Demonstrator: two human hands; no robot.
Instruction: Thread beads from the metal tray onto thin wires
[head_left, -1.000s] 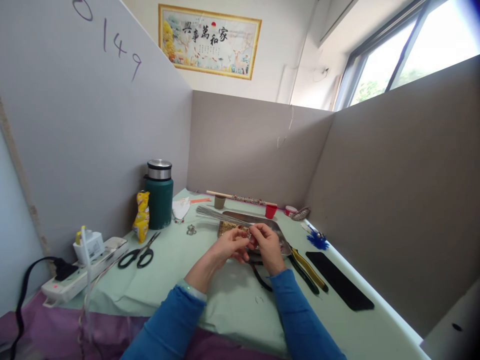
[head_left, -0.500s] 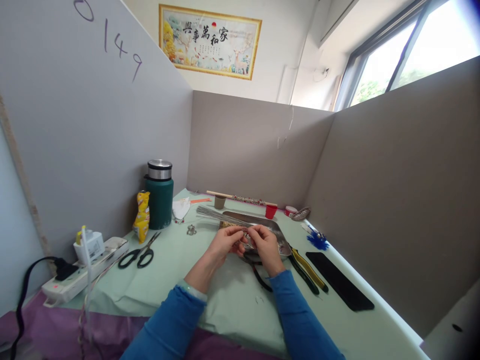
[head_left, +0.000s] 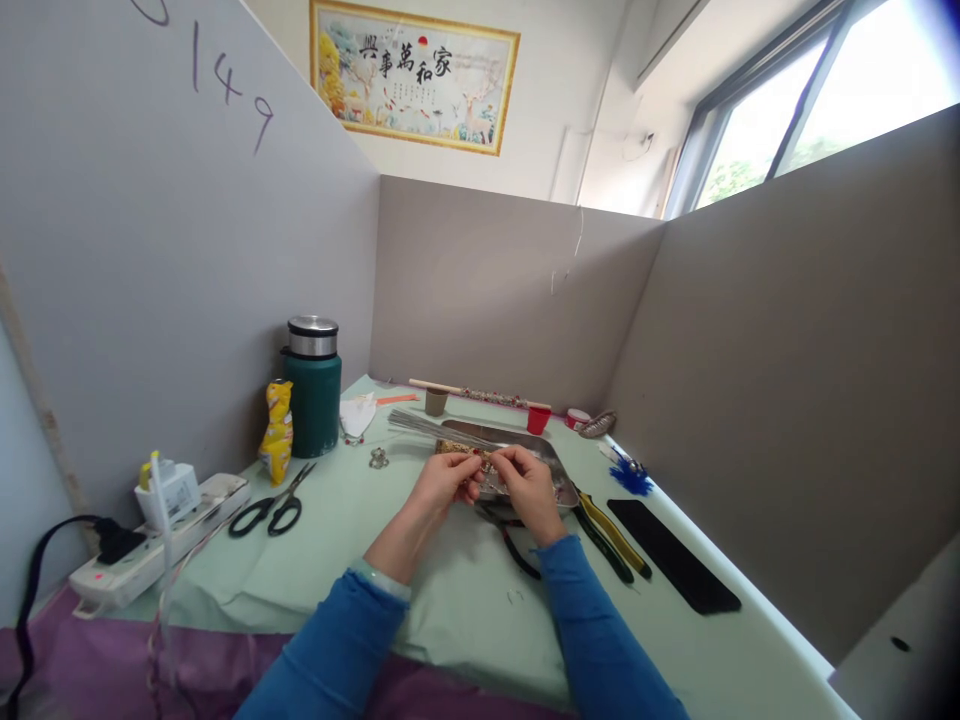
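My left hand and my right hand meet in front of a metal tray, thumbs and fingertips pinched close together. Between the left fingertips shows a tiny reddish piece, too small to make out. Whatever the right fingertips pinch is hidden. Thin grey wires lie across the tray's left rim, beyond the hands. Small beads or parts lie in the tray, partly covered by my hands. Just below them on the cloth is a dark-handled tool.
Pliers and a black strip lie at right. Scissors, a green flask, a yellow packet and a power strip are at left. Cups stand behind the tray.
The whole view has shifted slightly. The right fingers have moved a little apart from the left ones, and the small reddish piece shows more clearly at the left fingertips.
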